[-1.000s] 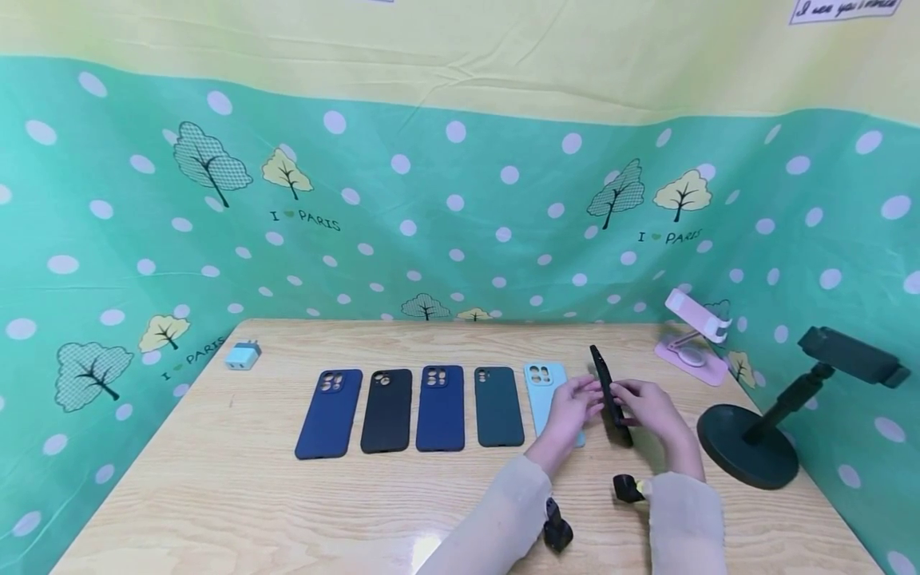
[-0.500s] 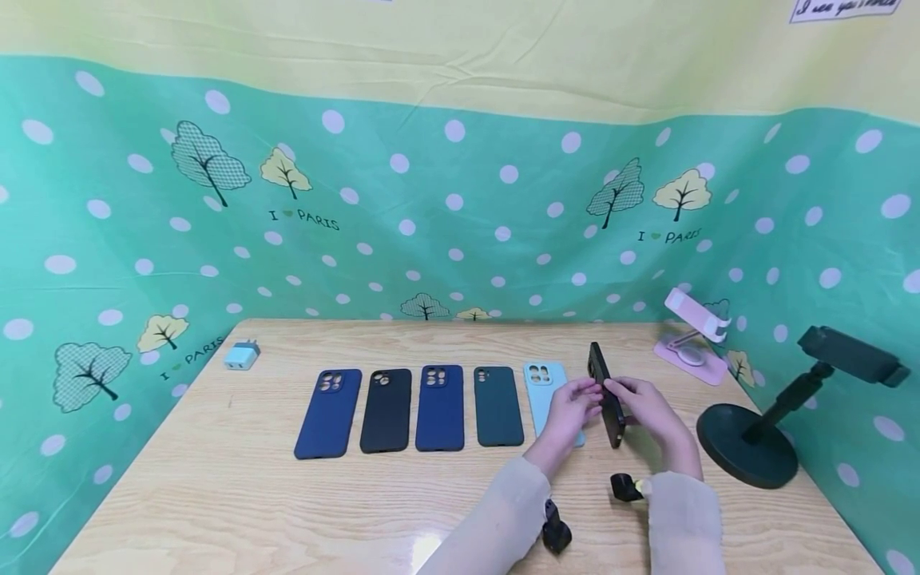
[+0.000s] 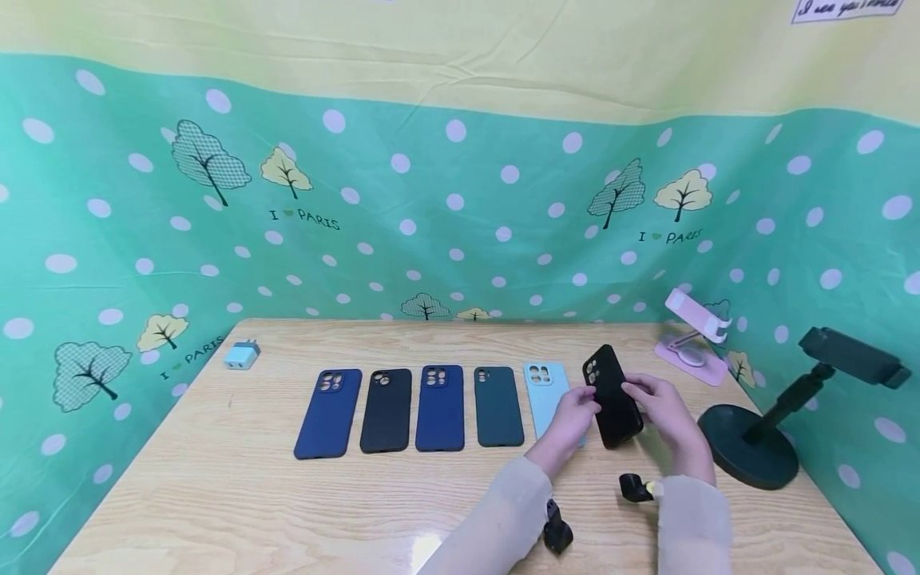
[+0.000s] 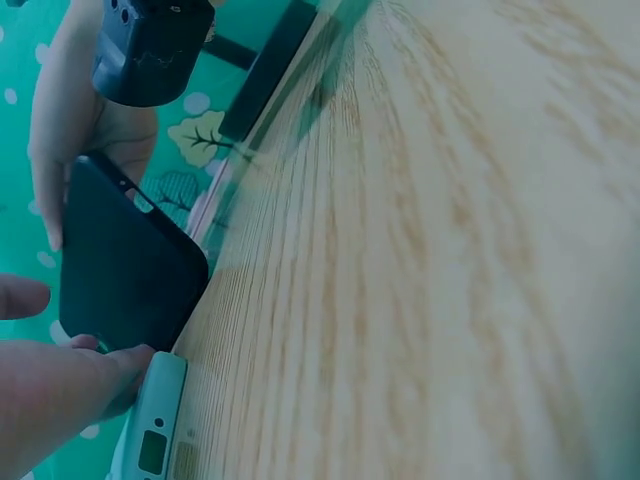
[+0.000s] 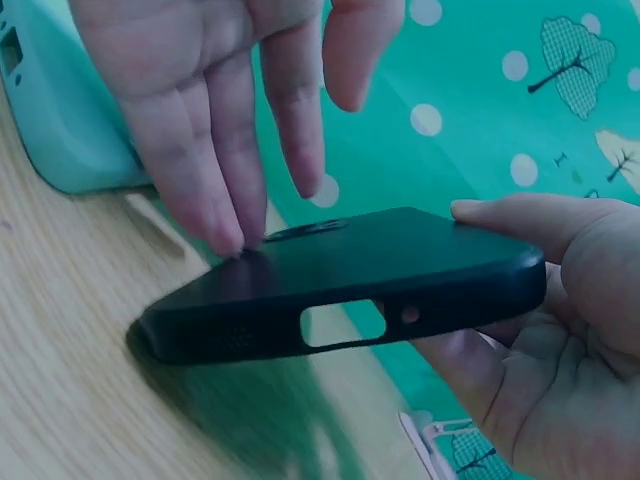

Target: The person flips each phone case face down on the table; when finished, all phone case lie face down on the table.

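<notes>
A black phone case (image 3: 613, 403) is held tilted above the table, its back with the camera cutouts facing up toward the head camera. My right hand (image 3: 668, 411) pinches its right edge, thumb on the back and fingers underneath, as the right wrist view shows. On the opposite side, extended fingers of my left hand (image 3: 568, 419) touch the case near its left edge; the thumb stands apart from it. The bottom edge, with its oblong port cutout, faces the right wrist camera. A light-blue phone case (image 3: 542, 391) lies under my left hand, which partly hides it.
Left of the light-blue case lie a dark green case (image 3: 499, 407), two blue ones (image 3: 441, 407) (image 3: 328, 414) and another black case (image 3: 386, 411). A black stand (image 3: 747, 443) and a pink stand (image 3: 693, 359) are at right, a charger plug (image 3: 243, 354) far left.
The held black case has turned from nearly edge-on to showing its back to the head camera. My right hand has shifted slightly right; the left stays at the case's left edge.
</notes>
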The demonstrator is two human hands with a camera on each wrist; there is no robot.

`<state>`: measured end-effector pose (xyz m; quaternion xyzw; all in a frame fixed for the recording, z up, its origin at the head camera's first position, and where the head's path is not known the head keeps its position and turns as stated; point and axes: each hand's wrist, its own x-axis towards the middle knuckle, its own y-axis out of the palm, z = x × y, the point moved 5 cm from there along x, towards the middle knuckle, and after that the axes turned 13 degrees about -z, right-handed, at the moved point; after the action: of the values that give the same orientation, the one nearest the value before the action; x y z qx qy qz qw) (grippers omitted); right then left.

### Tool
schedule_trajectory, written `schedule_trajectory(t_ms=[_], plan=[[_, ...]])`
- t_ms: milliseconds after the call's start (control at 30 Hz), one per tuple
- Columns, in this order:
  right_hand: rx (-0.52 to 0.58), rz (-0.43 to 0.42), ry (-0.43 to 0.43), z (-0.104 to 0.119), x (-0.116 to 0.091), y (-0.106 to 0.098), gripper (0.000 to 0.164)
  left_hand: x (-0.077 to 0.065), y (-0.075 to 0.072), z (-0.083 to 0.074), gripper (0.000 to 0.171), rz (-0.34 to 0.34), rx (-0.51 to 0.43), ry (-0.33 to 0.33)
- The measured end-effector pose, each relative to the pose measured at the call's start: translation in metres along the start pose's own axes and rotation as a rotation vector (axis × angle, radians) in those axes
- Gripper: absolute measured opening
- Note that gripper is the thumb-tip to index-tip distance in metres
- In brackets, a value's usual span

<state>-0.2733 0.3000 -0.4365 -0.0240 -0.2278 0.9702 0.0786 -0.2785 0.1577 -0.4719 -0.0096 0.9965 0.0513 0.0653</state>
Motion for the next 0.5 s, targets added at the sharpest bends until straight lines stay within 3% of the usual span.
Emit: schedule_trajectory(t_ms=[267,500], plan=[[0.003,-0.036,0.024,-0.018,0.002,-0.011,0.048,-0.002,0.002,-0.001,0.041,0.029,0.011,-0.018],[-0.314,-0.1,0.026,-0.032,0.005,-0.017,0.042,-0.002,0.001,0.0,0.042,0.051,0.023,-0.033]])
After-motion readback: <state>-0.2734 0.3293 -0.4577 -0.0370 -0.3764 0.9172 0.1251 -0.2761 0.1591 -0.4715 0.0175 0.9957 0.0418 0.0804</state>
